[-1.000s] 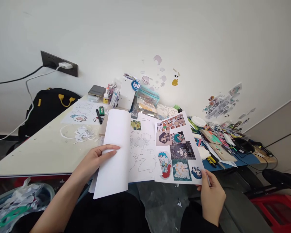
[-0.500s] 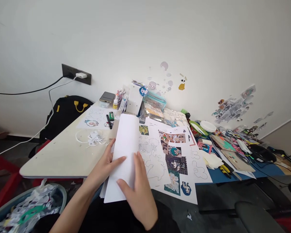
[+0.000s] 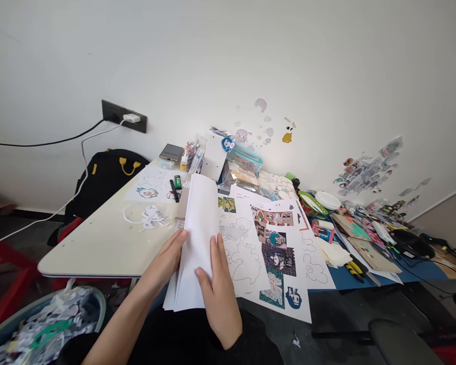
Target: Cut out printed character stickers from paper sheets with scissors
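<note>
Here, left hand (image 3: 170, 255) touching left edge of folded white sheets (image 3: 201, 213), grip unclear; right hand (image 3: 221, 299) open on top, picture sheet (image 3: 279, 258) alongside.

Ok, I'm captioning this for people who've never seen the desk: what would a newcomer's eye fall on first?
Probably the blank white sheets between the left hand and right hand, near the centre. To their right, a page of colourful cartoon pictures overhangs the table's front edge. At lower left, a tub heaped with paper scraps also draws attention.
</note>
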